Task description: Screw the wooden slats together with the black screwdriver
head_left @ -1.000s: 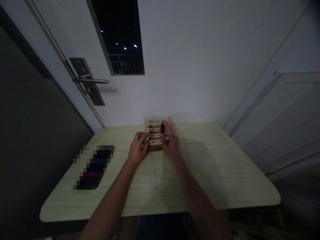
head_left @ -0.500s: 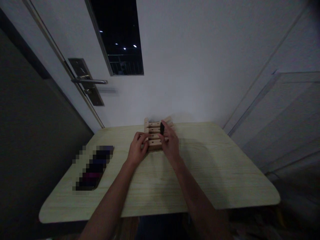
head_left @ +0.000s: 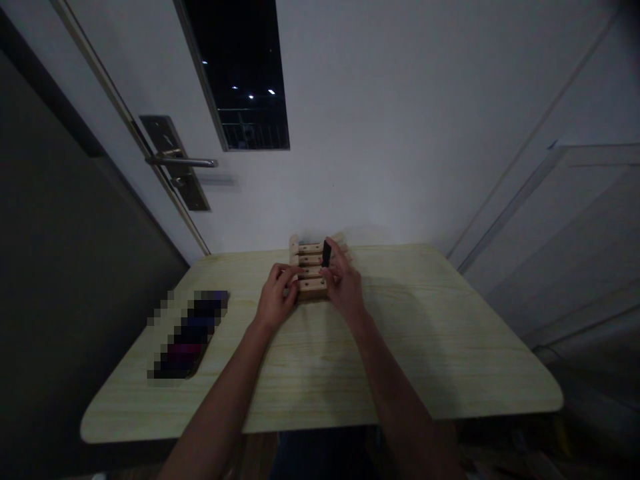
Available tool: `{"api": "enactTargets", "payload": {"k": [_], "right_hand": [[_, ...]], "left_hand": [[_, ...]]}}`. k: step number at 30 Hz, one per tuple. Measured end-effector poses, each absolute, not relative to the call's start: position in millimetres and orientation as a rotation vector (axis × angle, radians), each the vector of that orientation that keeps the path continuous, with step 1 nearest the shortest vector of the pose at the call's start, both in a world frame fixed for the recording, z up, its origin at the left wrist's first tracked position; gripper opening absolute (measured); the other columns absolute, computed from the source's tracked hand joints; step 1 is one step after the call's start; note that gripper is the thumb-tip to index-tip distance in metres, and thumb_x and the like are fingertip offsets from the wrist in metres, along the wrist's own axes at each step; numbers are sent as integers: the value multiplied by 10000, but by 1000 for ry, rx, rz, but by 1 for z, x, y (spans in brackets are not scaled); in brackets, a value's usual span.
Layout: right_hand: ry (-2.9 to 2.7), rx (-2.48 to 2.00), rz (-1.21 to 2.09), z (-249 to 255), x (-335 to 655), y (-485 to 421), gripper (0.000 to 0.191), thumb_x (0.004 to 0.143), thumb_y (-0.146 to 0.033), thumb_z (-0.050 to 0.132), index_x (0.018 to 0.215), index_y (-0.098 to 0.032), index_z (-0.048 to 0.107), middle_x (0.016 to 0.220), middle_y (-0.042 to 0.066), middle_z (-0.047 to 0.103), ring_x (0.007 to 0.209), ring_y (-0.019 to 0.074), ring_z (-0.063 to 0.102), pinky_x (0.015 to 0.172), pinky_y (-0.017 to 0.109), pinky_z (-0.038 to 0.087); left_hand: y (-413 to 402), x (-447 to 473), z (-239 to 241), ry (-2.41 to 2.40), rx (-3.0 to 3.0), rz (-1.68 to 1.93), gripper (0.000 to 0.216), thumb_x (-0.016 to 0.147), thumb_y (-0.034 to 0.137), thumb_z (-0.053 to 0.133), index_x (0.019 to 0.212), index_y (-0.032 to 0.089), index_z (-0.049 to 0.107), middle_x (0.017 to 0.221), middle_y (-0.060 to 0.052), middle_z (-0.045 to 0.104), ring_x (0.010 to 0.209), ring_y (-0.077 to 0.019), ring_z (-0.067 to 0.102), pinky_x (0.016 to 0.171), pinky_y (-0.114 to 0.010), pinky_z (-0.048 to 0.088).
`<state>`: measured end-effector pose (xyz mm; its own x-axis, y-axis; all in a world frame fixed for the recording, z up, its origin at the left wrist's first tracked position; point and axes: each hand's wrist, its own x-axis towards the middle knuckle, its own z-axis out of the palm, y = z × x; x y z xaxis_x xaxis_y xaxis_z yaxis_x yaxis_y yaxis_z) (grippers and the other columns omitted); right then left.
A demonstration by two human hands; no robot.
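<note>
A small wooden rack (head_left: 309, 270) of several pale slats stands at the far edge of a light wooden table (head_left: 320, 360), against the white wall. My left hand (head_left: 274, 301) grips the rack's left side, fingers curled round a slat. On the rack's right side my right hand (head_left: 344, 283) pinches a small flat black piece (head_left: 327, 253), held upright over the upper slats. Both forearms reach in from the bottom of the view.
A blurred-out dark oblong object (head_left: 187, 333) lies on the table's left part. A white door with a metal lever handle (head_left: 183, 162) and a dark glass panel (head_left: 243, 73) stands behind on the left. White panelled cabinet fronts (head_left: 590, 233) are on the right.
My right hand has raised the black piece slightly, so it stands more upright above the slats. My left hand has stayed on the rack.
</note>
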<state>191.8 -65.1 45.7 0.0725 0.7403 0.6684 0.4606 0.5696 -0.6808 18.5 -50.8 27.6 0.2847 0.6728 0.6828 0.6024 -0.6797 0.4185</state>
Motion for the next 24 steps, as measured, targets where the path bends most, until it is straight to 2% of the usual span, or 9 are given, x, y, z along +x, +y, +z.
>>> {"api": "enactTargets", "payload": {"k": [3,5,11,15,19,24], "right_hand": [[-1529,-1075,269,46,194,-64,512,885,-467,484,1353,-263,438,911,17,696,650,134,648,564,203,519],[-1509,-1083,262,45,195,-64,491,878,-455,504,1330,-265,465,886,9,692,620,126,635,549,199,514],[-1528,-1065,265,45,191,-66,464,892,-357,490,1346,-290,423,1196,39,642,732,131,668,649,226,558],[-1573,-1063,242,46,191,-67,465,908,-320,448,1367,-270,393,1292,48,583,808,146,677,756,272,561],[-1609,-1006,308,45,192,-66,464,932,-333,400,1391,-277,366,1310,42,570,930,168,668,761,268,562],[-1604,-988,348,43,193,-63,457,929,-388,420,1375,-291,397,1227,55,626,825,162,682,705,259,562]], "left_hand": [[-51,19,28,1224,2464,1374,277,863,154,452,1103,193,585,1003,-60,513,864,-163,537,806,-311,495],[-51,19,28,1221,2462,1381,275,862,147,450,1096,194,588,997,-57,513,864,-161,534,809,-309,491],[-51,18,27,1211,2454,1394,278,870,149,443,1105,201,582,1000,-55,510,885,-164,532,825,-313,485],[-51,18,27,1226,2462,1382,281,862,145,446,1101,201,584,998,-54,511,886,-165,533,815,-313,491],[-51,18,27,1207,2462,1389,273,861,149,454,1097,193,585,994,-57,515,873,-161,535,789,-301,498],[-50,18,27,1202,2463,1395,267,865,151,455,1097,191,580,1009,-59,510,887,-162,537,795,-298,496]]}}
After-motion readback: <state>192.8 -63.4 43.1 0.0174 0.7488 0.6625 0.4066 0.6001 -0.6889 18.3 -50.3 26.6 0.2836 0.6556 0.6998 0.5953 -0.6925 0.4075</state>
